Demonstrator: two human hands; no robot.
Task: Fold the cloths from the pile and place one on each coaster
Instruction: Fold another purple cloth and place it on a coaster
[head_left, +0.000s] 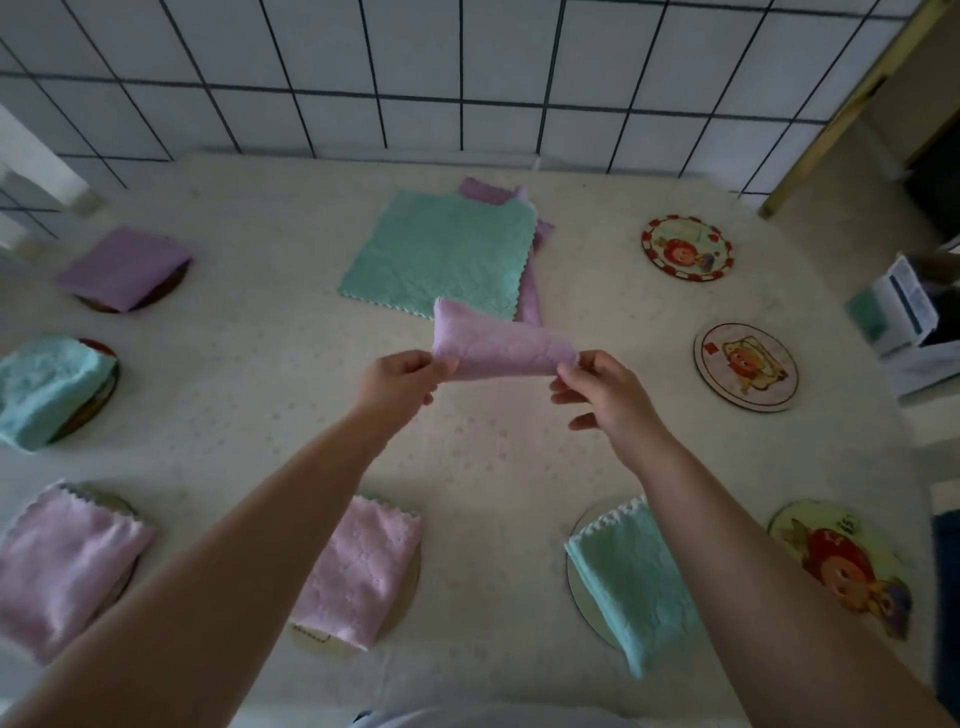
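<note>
A folded pink cloth (498, 343) hangs in the air above the table's middle. My left hand (402, 379) pinches its left end and my right hand (608, 395) pinches its right end. Behind it lies the pile (441, 249), a flat green cloth on top of pink ones. Three bare coasters sit on the right: a far one (688, 248), a middle one (745, 366) and a near one (836, 561). Folded cloths cover the other coasters: purple (122, 265), green (47, 387), pink (62, 561), pink (358, 566) and green (634, 571).
The table (260, 364) has a pale speckled cover and stands against a white tiled wall (467, 78). A white box (904, 317) sits past the table's right edge. A wooden frame (831, 114) rises at the far right.
</note>
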